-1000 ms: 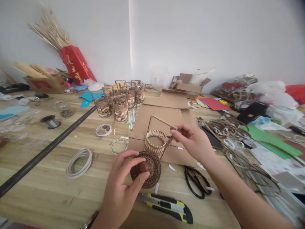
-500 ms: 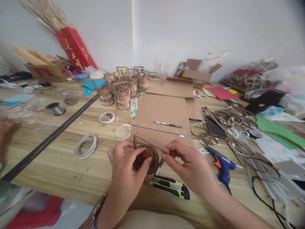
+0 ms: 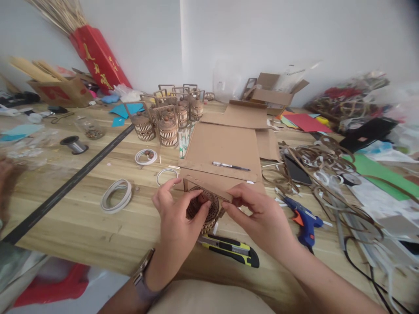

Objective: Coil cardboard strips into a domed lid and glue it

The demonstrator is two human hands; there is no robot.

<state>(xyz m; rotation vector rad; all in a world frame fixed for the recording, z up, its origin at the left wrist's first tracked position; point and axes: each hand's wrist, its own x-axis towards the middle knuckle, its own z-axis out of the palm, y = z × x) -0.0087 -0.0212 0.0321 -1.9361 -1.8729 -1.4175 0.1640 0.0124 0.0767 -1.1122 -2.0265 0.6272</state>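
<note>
A small brown handled basket (image 3: 212, 220), with a coiled lid and slatted sides, stands in front of me. My left hand (image 3: 180, 218) reaches over its top, thumb and fingers closed around the reddish-brown knob (image 3: 202, 199) in the lid's middle. At the right corner of the flat strip handle (image 3: 206, 188), my right hand (image 3: 257, 213) pinches between thumb and fingers. The handle leans across the far side of the lid. Just below the basket lies a yellow and black utility knife (image 3: 229, 249), touching or nearly touching its base.
Several finished handled baskets (image 3: 168, 131) stand at the back. Cardboard sheets (image 3: 225, 141) carry a pen (image 3: 231, 166). To the right are a blue glue gun (image 3: 306, 220) and tangled brown strips (image 3: 327, 152). Tape rolls (image 3: 116, 196) lie left; another person's hand (image 3: 5, 172) shows at the far left.
The view has shifted slightly, and the basket and both hands appear a little higher. Both hands keep their hold on the basket's knob and handle.
</note>
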